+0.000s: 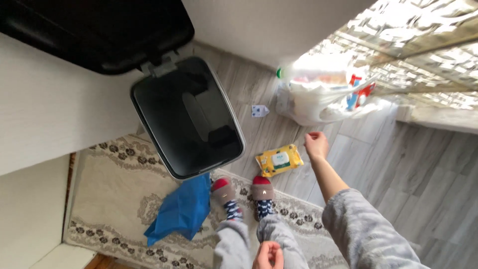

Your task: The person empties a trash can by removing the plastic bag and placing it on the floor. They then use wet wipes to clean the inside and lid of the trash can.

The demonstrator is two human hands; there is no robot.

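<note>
Two hands show above a wooden floor (428, 174) and a patterned rug (119, 199). Farthest left, a crumpled blue plastic bag (181, 211) lies on the rug, touching the front edge of an open, empty pedal bin (189, 117) whose black lid (99, 32) stands tipped back. Just right of the bag, two slippered feet (244, 194) stand on the rug's border. Low in the frame, the left hand (269, 255) is curled loosely in front of the knees; whether its fingers grip anything cannot be told. Next comes a yellow pack of wet wipes (279, 160), flat on the floor. Right of it, the right hand (316, 144) reaches out with its fingers bent and empty, hovering between the pack and a full white plastic bag (318, 104) set against a patterned curtain (418, 50).
</note>
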